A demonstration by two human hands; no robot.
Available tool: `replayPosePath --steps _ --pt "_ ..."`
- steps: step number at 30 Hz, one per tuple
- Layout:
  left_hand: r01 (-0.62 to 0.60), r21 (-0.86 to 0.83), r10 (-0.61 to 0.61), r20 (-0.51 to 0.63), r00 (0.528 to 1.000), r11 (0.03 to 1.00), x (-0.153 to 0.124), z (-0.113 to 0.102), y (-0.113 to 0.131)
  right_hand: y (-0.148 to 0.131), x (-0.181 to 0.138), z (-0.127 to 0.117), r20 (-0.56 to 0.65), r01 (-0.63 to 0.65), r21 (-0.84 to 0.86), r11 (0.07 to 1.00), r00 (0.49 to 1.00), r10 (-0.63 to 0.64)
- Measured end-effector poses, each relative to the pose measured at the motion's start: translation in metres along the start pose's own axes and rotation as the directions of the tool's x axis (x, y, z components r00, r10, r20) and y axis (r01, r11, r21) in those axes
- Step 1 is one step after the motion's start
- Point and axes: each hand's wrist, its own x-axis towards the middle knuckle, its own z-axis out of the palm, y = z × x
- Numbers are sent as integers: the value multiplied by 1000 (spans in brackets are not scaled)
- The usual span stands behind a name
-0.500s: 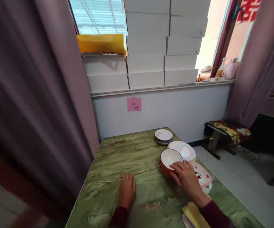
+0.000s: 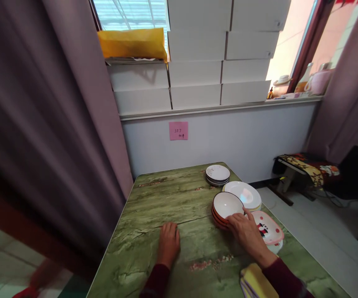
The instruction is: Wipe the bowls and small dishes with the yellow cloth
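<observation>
Resting palm-down with fingers together, the left hand (image 2: 168, 242) lies mid-desk (image 2: 172, 198). The right hand (image 2: 246, 231), fingers loosely spread, touches the near rim of the stacked red-and-white bowls (image 2: 227, 205) by the desk's right edge. They look ceramic: stiff, heavy, slippery and breakable, best gripped under both sides.

stacked orange-rimmed white bowls (image 2: 227, 205), upright, table's right

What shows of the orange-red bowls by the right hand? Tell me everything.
The orange-red bowls are a nested stack, glossy like glazed ceramic: white inside, orange-red outside. They stand upright on the green table, near its right edge. The right hand lies on the near rim, fingers over the edge. A stack of white plates sits close behind; touching or not, I cannot tell.
</observation>
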Motion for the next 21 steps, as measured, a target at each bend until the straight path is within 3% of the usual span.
replayPosePath --steps 4,8,11,14,17,20,21 --pt "44 -104 -44 -3 999 994 1 -4 4 -2 -2 -5 -64 14 -14 1000 998 -15" --pt "109 -261 -117 -15 993 959 6 -10 7 -15 1 -31 -211 31 20 999 977 -26" --pt "193 -395 -226 -38 973 898 9 -18 10 -35 7 -54 -288 86 99 991 956 -54" --pt "296 -526 -359 -21 933 797 5 -27 21 -62 11 -59 -279 191 171 967 950 -139" --pt "396 -669 -444 110 889 629 -8 -38 48 -91 11 -39 -225 267 202 942 949 -221" --pt "510 -811 -423 371 827 286 -21 -54 81 -119 7 -7 -221 344 192 919 928 -301" --pt "516 -856 -416 464 782 16 -24 -60 90 -127 6 1 -210 365 188 912 922 -325"
